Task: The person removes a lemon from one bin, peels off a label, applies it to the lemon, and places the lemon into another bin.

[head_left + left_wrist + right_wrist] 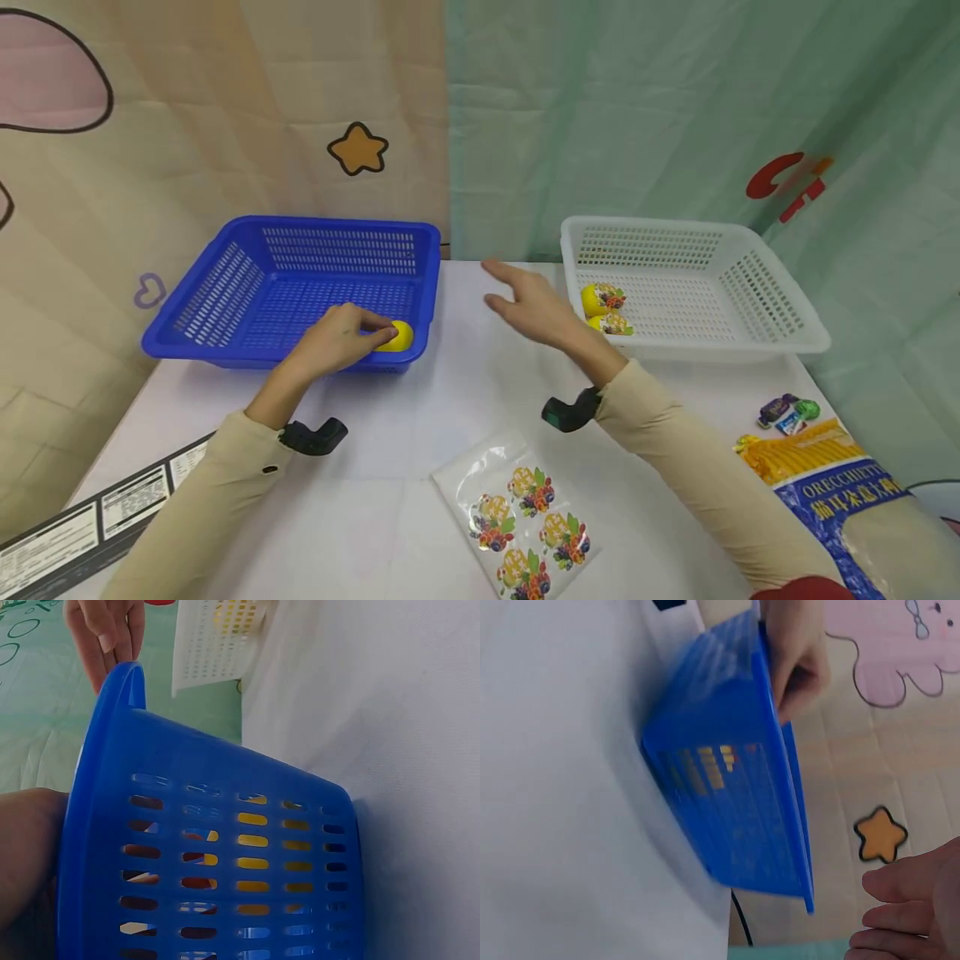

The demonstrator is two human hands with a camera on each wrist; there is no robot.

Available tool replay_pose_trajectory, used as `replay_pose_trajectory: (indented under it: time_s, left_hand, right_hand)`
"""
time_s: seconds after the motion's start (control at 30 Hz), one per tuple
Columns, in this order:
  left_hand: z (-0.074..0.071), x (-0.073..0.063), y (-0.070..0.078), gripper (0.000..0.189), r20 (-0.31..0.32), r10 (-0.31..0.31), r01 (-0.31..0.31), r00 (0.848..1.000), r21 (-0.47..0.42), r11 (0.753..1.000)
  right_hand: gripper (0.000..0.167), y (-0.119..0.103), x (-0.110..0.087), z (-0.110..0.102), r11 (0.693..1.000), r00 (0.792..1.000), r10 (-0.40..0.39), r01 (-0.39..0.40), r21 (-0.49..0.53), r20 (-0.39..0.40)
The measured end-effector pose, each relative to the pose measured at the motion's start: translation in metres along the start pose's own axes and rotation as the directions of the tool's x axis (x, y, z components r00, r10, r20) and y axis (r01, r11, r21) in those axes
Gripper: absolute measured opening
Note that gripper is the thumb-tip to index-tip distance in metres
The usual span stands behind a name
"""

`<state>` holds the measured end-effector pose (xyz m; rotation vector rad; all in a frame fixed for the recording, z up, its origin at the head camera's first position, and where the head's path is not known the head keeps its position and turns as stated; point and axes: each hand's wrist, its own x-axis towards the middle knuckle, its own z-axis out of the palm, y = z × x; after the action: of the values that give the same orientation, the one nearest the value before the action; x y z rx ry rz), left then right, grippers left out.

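Observation:
Inside the front right corner of the blue basket (247,354), a yellow ball (403,336) lies under the fingertips of my left hand (336,340). Thumb and index finger pinch it; its lower part is hidden by the rim. Through the basket's slots the left wrist view shows yellow patches of the ball (252,841). My right hand (536,307) hovers between the two baskets, fingers straight and holding nothing. Close to its wrist, two yellow balls with fruit stickers (597,300) sit in the left front corner of the white basket (720,346).
A sheet of fruit stickers (517,525) lies at the table's front middle. On the right are wrapped candies (787,414) and an orecchiette pasta bag (840,500). A long dark box (112,517) lies front left, partly under my left arm. A curtain (510,125) hangs behind the table.

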<state>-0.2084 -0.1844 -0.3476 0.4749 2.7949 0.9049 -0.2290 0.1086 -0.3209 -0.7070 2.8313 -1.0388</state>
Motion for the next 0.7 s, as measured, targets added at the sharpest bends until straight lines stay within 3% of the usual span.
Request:
replay_pose_trajectory:
  time_s: [0.1,0.3,0.47,0.7]
  left_hand:
    - [0.001,0.004,-0.001,0.032,-0.007,0.026,-0.026,1.0,-0.002,1.0]
    - [-0.002,0.015,-0.004,0.036,0.008,0.085,-0.085,0.996,-0.002,0.996]
    - [-0.005,0.025,-0.007,0.048,0.046,0.122,-0.121,0.991,-0.033,0.992]
    - [-0.004,0.036,-0.013,0.056,0.068,0.09,-0.087,0.994,-0.041,0.995]
  right_hand:
    - [0.059,-0.019,0.013,0.028,1.0,0.994,-0.018,0.018,0.006,0.103]
    - [0.075,-0.041,0.025,0.065,1.0,0.979,-0.024,0.027,-0.012,0.204]
    - [0.08,-0.044,0.024,0.076,0.999,0.973,0.006,0.003,-0.036,0.23]
    - [0.081,-0.043,0.023,0.08,1.0,0.971,0.018,-0.018,-0.006,0.238]
